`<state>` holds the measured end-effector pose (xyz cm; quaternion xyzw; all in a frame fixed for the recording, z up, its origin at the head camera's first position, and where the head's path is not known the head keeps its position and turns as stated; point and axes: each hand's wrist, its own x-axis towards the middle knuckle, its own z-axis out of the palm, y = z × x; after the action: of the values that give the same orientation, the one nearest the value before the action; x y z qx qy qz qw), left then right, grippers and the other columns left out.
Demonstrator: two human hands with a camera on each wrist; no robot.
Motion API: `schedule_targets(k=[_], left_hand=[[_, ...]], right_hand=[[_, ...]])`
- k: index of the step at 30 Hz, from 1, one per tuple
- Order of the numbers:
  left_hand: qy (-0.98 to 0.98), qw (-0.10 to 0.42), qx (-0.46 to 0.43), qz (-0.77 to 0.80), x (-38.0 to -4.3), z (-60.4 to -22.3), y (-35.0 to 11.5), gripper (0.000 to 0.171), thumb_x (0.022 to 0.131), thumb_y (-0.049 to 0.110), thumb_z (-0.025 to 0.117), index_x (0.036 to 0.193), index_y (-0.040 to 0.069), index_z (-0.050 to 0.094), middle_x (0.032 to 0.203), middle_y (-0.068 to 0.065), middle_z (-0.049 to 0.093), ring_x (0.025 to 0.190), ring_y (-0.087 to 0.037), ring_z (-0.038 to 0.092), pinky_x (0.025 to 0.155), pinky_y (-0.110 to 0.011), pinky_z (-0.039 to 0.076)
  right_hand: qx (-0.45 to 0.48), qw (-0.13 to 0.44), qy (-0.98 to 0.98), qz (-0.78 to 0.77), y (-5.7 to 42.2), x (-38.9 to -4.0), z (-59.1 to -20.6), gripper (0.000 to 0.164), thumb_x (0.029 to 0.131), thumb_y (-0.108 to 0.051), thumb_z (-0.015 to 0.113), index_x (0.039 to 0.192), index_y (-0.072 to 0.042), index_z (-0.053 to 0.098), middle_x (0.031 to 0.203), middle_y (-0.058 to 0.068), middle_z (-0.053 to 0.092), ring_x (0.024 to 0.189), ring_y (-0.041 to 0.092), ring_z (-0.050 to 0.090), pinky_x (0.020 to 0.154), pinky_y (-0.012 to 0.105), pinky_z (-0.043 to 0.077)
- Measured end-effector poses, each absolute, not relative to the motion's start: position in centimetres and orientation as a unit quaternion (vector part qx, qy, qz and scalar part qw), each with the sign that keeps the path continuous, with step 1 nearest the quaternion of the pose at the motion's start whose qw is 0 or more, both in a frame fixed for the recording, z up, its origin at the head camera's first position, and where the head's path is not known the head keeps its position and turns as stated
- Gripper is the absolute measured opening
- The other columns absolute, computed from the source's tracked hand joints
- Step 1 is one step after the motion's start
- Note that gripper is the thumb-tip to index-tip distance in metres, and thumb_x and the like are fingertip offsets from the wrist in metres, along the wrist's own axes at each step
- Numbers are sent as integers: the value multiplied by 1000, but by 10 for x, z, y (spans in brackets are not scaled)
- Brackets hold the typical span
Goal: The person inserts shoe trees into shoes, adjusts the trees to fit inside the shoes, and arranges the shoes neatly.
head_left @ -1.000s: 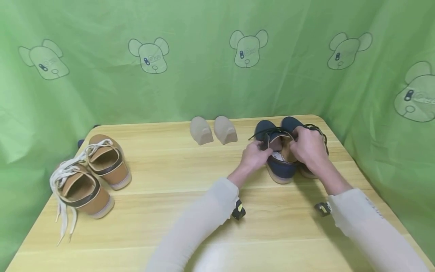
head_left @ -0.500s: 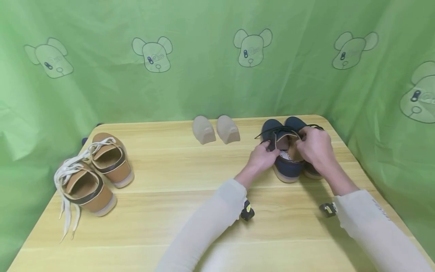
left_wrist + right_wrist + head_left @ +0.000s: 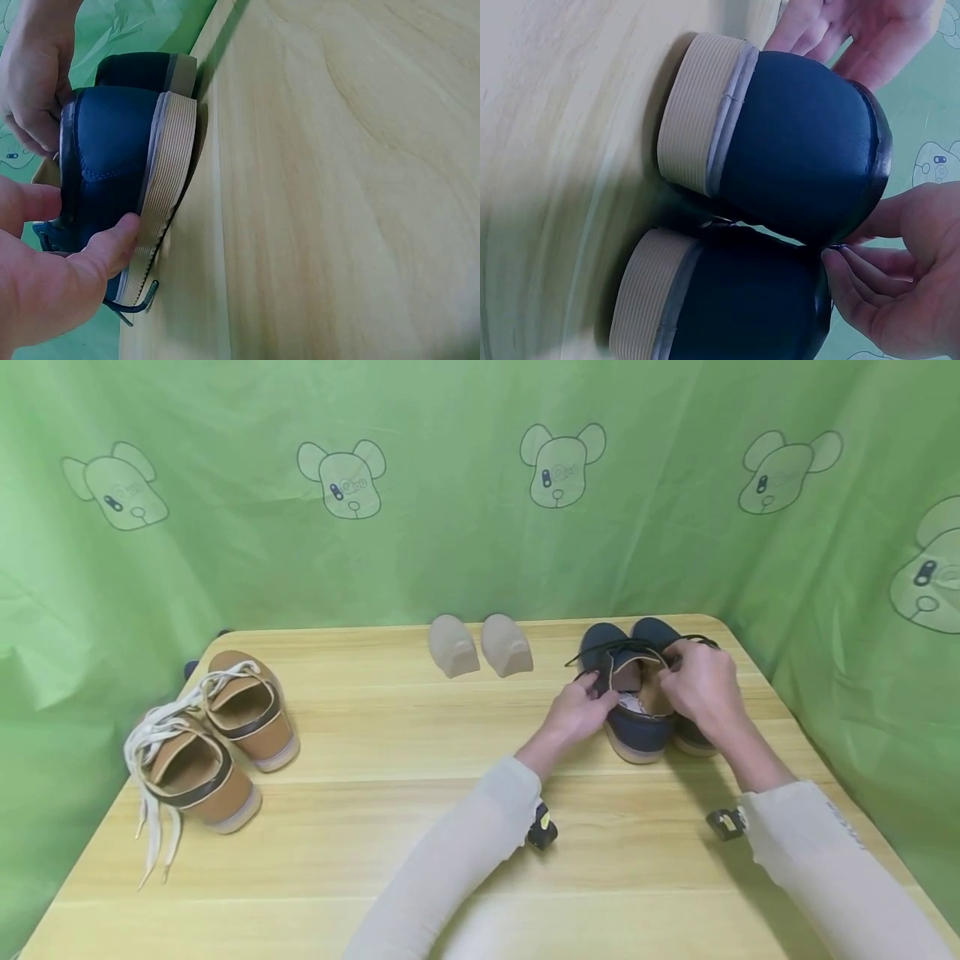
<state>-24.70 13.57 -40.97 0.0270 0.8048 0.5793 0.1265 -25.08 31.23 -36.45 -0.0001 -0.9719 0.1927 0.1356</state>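
Two navy shoes with dark laces and pale ribbed soles stand side by side at the table's back right. On the left one [image 3: 641,731], my left hand [image 3: 579,706] grips the left side by the opening, a fingertip pressing its outer wall in the left wrist view. My right hand [image 3: 701,685] pinches the right edge of the same shoe's collar, fingertips together in the right wrist view. That shoe's opening shows a tan lining and a white label. The right navy shoe [image 3: 655,631] is partly hidden behind my right hand and the left shoe. Loose dark laces [image 3: 618,647] lie across the tongue.
Two beige shoe-tree-like inserts [image 3: 453,647] lie near the table's back edge. Two tan shoes [image 3: 225,797] with long loose white laces [image 3: 153,735] stand at the left. A green printed curtain [image 3: 450,560] surrounds the wooden table [image 3: 360,727] at the back and sides.
The head view has shifted slightly. The left navy shoe has moved a little right, closer to the other one, with both hands still holding it.
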Motion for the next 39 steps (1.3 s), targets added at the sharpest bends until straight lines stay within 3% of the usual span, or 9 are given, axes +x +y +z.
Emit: schedule_targets(k=[11, 20, 28, 34, 39], left_hand=[[818, 119, 38, 562, -247, -409, 136, 54, 100, 30, 62, 150, 12, 50, 142, -8, 62, 136, -19, 55, 113, -28, 44], [826, 126, 23, 548, -244, -410, 138, 53, 101, 37, 61, 150, 21, 50, 145, -4, 60, 139, -21, 52, 112, -32, 45], [765, 165, 35, 622, -240, -404, 128, 52, 99, 23, 64, 148, 9, 52, 134, -14, 67, 106, -28, 73, 90, -35, 60], [747, 199, 76, 629, -236, -398, 107, 44, 101, 18, 60, 142, 2, 57, 113, -23, 72, 104, -38, 71, 92, -43, 59], [733, 230, 94, 633, -237, -393, 76, 38, 101, 16, 60, 135, 0, 62, 114, -24, 71, 96, -32, 70, 91, -42, 59]], right_hand=[[-11, 123, -973, 197, 312, -253, -363, 29, 84, -7, 60, 107, 7, 68, 105, 35, 68, 100, 58, 58, 80, 63, 50], [-12, 132, -972, 196, 314, -254, -366, 30, 84, -7, 61, 108, 8, 68, 102, 34, 69, 98, 57, 59, 80, 63, 50], [-6, 106, -972, 210, 320, -257, -360, 28, 86, -10, 66, 109, 7, 69, 95, 28, 71, 92, 51, 63, 77, 59, 50], [-6, 79, -971, 225, 328, -259, -353, 28, 86, -12, 67, 109, 5, 70, 92, 25, 72, 92, 44, 65, 79, 54, 50], [-10, 42, -972, 233, 328, -259, -349, 31, 87, -13, 66, 113, 3, 67, 90, 21, 73, 86, 37, 67, 71, 40, 49]])
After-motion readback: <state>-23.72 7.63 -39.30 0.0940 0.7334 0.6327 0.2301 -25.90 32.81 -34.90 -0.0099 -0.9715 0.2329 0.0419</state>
